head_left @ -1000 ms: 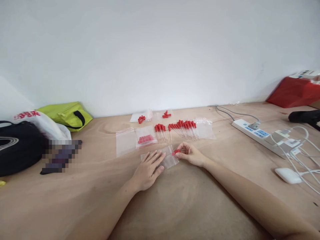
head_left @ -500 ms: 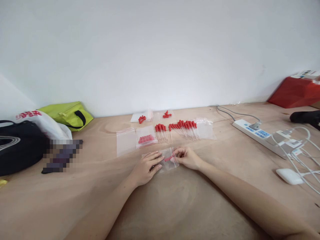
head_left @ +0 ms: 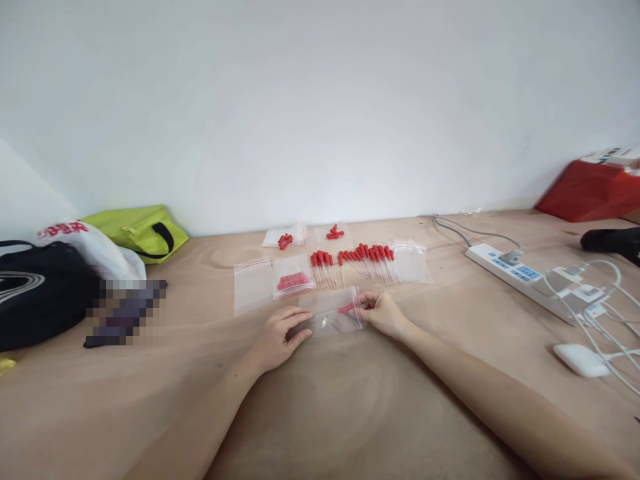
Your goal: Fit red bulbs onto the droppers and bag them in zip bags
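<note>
A clear zip bag (head_left: 330, 323) lies near the middle of the table, with a red-capped stick (head_left: 346, 308) inside it. My right hand (head_left: 383, 315) pinches the bag's right, red-lined edge. My left hand (head_left: 285, 335) is at the bag's left end, thumb and fingers apart, fingertips at its edge. Just beyond lie a bag of red caps (head_left: 293, 280), an empty-looking zip bag (head_left: 253, 287) and a row of red-capped sticks (head_left: 370, 255). Farther back are two small piles of red pieces (head_left: 285, 241) (head_left: 335, 232) on clear bags.
A power strip (head_left: 517, 273) with white cables and a white adapter (head_left: 581, 360) are at right, a red bag (head_left: 580, 190) behind. At left are a black bag (head_left: 45, 300), a white plastic bag (head_left: 107, 253), a green bag (head_left: 135, 230) and a blurred dark item (head_left: 125, 312).
My left hand has drawn back to the left, uncovering more of the bag. The bag and my right hand have shifted slightly right.
</note>
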`<action>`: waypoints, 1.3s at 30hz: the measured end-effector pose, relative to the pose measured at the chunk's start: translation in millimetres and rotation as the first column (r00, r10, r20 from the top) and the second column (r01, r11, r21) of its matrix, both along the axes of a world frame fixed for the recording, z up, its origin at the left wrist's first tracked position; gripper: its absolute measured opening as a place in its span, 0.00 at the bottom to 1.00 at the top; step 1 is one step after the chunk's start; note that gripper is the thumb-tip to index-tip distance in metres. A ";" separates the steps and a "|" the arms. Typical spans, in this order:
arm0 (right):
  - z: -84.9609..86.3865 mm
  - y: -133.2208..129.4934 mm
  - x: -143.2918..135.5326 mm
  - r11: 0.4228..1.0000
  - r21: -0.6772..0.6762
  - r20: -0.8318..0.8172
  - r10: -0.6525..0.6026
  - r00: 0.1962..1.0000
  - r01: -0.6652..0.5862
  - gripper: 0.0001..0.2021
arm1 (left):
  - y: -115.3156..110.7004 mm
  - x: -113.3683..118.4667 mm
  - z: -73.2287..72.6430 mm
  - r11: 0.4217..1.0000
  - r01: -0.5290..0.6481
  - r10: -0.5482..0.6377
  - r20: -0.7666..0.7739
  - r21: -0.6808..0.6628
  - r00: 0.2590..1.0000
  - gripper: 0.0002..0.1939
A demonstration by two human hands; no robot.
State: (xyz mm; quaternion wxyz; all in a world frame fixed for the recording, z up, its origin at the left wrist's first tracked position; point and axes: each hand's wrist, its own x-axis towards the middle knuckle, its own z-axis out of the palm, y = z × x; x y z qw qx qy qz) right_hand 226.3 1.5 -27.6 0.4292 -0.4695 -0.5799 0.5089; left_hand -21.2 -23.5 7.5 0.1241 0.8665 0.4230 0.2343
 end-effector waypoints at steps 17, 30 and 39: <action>1.6 22.0 13.2 0.944 0.249 0.245 -0.276 0.929 0.214 0.07 | 3.9 0.0 -3.8 0.998 0.036 -0.033 0.054 -0.051 0.998 0.10; 40.4 91.3 -49.7 0.952 0.165 0.768 -0.287 0.572 0.257 0.18 | 8.6 -4.1 -13.1 0.999 0.041 -0.042 -0.043 -0.024 0.998 0.15; 35.2 54.7 3.0 0.892 0.357 0.256 -0.380 0.889 0.278 0.30 | 8.7 -2.9 -13.3 0.999 0.035 -0.035 -0.045 -0.013 0.998 0.15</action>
